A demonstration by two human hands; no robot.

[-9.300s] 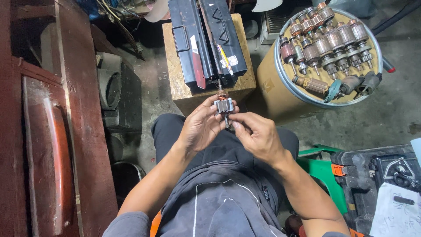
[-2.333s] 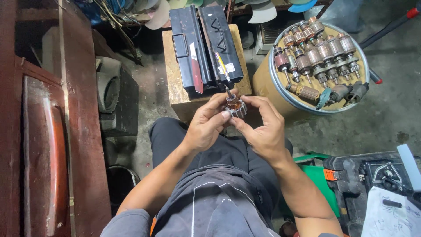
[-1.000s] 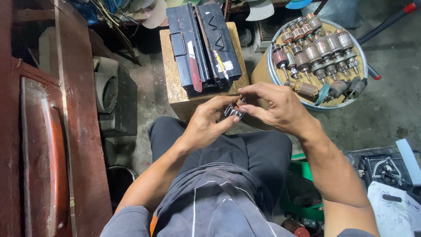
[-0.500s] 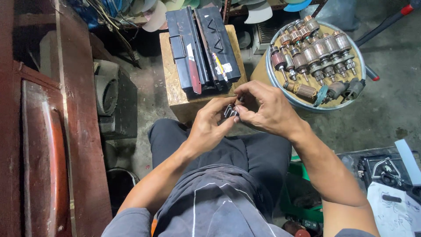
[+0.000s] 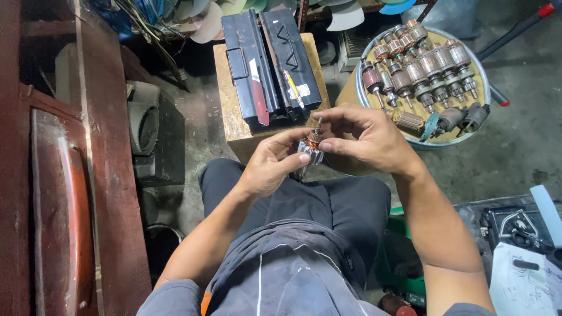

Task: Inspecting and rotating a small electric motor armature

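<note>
Both hands grasp one small motor armature (image 5: 310, 146) above the person's knees: the left hand (image 5: 270, 165) holds its lower part, the right hand (image 5: 366, 137) pinches its top. On the far right, a round tray (image 5: 462, 136) carries many similar armatures, and a black metal box (image 5: 270, 64) lies just behind the hands.

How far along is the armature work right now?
Done, apparently: many armatures lie on the round tray. In hand: the left hand and right hand grip one small armature above the lap. What remains on it cannot be told; its copper windings show.
</note>
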